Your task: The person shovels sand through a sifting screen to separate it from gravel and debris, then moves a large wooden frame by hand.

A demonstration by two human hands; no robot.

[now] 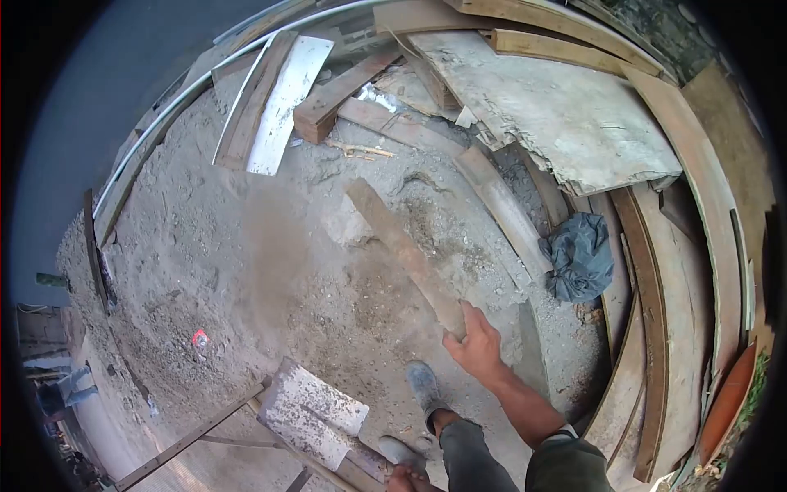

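Observation:
My right hand (478,344) is closed around the near end of a short wooden plank (410,266), held out in front of me and pointing up and left. Behind its far end lies a pale lump (348,225) on the grey, gravelly ground (344,328). At the bottom edge my left hand (406,478), partly cut off, is closed on the shaft of a shovel (316,414). Its flat blade is spotted with grey dirt and faces up. A brown blur (279,238), perhaps dust, hangs left of the plank.
A large weathered board (566,107) and several long planks (643,328) lie along the right. A dark plastic bag (578,256) sits among them. Boards (254,107) lie at the far side, and thin wooden bars (193,435) cross the lower left. Another person (65,389) is at far left.

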